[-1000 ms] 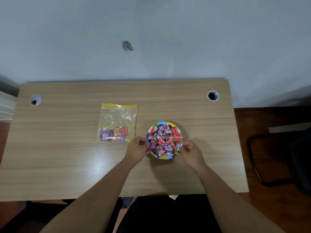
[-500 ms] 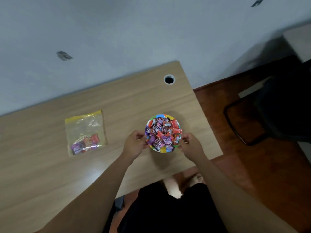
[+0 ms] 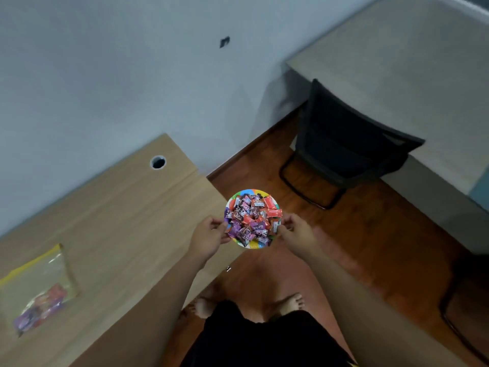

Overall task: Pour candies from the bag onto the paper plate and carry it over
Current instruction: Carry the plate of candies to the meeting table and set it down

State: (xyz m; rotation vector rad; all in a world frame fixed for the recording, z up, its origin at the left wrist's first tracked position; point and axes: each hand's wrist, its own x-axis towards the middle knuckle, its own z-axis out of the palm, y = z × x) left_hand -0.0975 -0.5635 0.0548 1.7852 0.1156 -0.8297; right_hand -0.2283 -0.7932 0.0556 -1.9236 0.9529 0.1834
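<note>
- Wood floor (image 3: pixel 370 247) under my hands and out to the right; bare feet (image 3: pixel 289 304) visible straight below the hands.
- Bench (image 3: pixel 111 234) sits left of my hands, its right edge passing under the left wrist. Cable hole (image 3: pixel 158 162) up and left of the hands, near the wall.
- Second desk (image 3: pixel 412 83), pale top, well up and right of the hands, with a black chair (image 3: pixel 352 144) tucked against it.
- Bag (image 3: pixel 37 290), clear with a yellow zip strip, lies flat on the bench far left of and below the hands. A few candies remain in its lower end; blurred, no count.
- Paper plate (image 3: pixel 258 245), multicolour rim, held between my hands, just past the bench corner and over the floor. Roughly level.
- Left hand (image 3: pixel 209 238) clamped on the plate's left rim, thumb on top.
- Right hand (image 3: pixel 296 230) clamped on the plate's right rim, fingertips at the edge.
- Candies (image 3: pixel 251 221), red and purple wrappers, heaped on the plate, covering most of it.
</note>
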